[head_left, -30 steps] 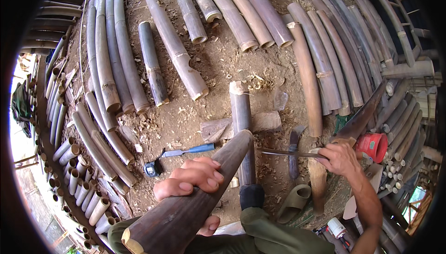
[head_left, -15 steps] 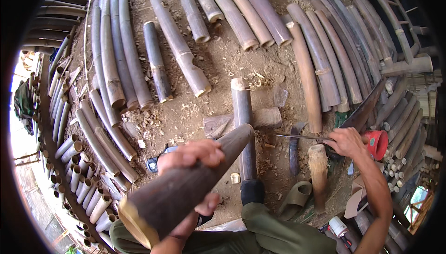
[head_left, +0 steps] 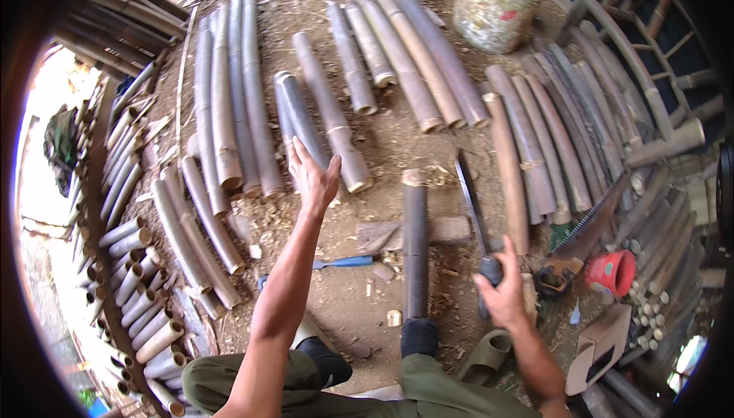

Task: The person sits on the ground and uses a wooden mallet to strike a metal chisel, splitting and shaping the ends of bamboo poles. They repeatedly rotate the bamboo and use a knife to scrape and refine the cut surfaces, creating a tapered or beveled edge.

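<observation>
My left hand (head_left: 312, 177) is stretched forward with its fingers apart and holds nothing; it hovers over the near ends of two cut bamboo pieces (head_left: 325, 116). My right hand (head_left: 505, 296) grips the handle of a long knife (head_left: 470, 196), whose blade points away from me. Between the hands a dark bamboo piece (head_left: 415, 242) lies lengthwise across a wooden block (head_left: 451, 228). My foot (head_left: 419, 338) rests at its near end.
Many bamboo poles (head_left: 229, 112) lie side by side on the dirt. A pale bucket (head_left: 501, 1) stands at the back. A blue-handled chisel (head_left: 344, 262), a saw (head_left: 589, 215), a red cup-like thing (head_left: 612, 271) and a sandal (head_left: 485, 357) lie close by. Short bamboo sections (head_left: 130, 280) are stacked at the left.
My left hand has let go of the thick bamboo pole it held and now reaches forward, open. My right hand has drawn nearer me with the knife, its blade now pointing away.
</observation>
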Action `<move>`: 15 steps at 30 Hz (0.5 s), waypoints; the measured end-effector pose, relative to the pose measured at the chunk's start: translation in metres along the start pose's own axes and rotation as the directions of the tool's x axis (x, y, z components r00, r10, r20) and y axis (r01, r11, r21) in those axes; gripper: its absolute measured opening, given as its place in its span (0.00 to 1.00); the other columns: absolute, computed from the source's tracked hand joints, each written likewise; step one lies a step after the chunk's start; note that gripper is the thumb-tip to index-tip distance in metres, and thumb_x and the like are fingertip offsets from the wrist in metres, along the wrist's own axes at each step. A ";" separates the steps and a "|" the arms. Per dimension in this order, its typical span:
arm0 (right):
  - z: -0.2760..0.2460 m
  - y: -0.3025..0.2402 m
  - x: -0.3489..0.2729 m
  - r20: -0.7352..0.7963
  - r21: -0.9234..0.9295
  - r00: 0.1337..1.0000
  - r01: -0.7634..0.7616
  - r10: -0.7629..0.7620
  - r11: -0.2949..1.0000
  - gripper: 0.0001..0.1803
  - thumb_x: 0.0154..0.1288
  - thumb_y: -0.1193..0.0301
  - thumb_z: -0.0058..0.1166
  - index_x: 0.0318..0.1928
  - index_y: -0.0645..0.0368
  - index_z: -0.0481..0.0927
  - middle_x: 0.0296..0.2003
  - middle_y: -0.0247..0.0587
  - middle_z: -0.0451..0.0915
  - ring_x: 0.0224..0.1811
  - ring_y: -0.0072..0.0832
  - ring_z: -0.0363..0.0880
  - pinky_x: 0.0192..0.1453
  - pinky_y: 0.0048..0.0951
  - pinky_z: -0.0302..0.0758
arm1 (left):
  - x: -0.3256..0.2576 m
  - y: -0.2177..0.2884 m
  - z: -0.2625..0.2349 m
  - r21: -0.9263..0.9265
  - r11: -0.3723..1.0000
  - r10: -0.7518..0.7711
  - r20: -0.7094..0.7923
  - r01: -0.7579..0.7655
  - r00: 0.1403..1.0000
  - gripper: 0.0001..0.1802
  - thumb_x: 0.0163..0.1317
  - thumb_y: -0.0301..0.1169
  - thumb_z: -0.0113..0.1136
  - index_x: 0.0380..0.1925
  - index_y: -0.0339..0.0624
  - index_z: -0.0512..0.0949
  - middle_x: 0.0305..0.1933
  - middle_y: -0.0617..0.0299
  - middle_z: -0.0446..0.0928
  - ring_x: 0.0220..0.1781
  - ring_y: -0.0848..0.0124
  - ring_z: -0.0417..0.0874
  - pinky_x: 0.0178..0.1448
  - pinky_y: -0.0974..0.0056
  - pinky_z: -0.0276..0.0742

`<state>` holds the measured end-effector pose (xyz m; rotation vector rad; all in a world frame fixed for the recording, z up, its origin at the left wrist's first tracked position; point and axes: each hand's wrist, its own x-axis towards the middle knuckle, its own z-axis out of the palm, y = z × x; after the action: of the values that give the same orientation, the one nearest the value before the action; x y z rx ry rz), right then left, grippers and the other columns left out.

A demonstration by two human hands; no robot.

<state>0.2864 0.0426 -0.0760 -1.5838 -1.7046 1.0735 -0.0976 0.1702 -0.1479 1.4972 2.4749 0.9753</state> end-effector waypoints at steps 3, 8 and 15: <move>0.043 -0.030 0.007 -0.055 0.249 0.989 -0.118 0.136 0.961 0.52 0.57 0.74 0.68 0.75 0.67 0.47 0.53 0.55 0.75 0.56 0.43 0.75 0.62 0.42 0.72 | -0.097 0.071 -0.013 -0.387 0.909 0.108 0.573 0.153 0.812 0.51 0.63 0.57 0.62 0.70 0.25 0.57 0.70 0.32 0.61 0.71 0.45 0.66 0.72 0.45 0.65; 0.013 0.004 -0.016 -0.095 -0.219 0.986 0.117 -0.140 0.969 0.57 0.58 0.52 0.68 0.73 0.72 0.49 0.69 0.72 0.57 0.73 0.60 0.56 0.77 0.53 0.54 | -0.136 0.105 -0.054 -0.410 0.219 -0.008 0.907 0.885 0.422 0.18 0.65 0.36 0.66 0.45 0.37 0.72 0.33 0.59 0.77 0.28 0.69 0.84 0.33 0.62 0.85; -0.069 0.186 -0.177 -0.342 -0.505 0.707 -0.694 0.619 0.514 0.55 0.47 0.56 0.74 0.71 0.63 0.57 0.65 0.62 0.65 0.66 0.57 0.64 0.69 0.52 0.63 | -0.057 0.030 -0.078 -0.583 0.530 0.053 0.747 0.615 0.662 0.21 0.66 0.46 0.65 0.43 0.39 0.74 0.25 0.66 0.76 0.20 0.76 0.76 0.23 0.68 0.74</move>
<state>0.4661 -0.1238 -0.1794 -2.8286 -1.4304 0.7143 -0.0753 0.0956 -0.0831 0.7907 1.3103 0.9884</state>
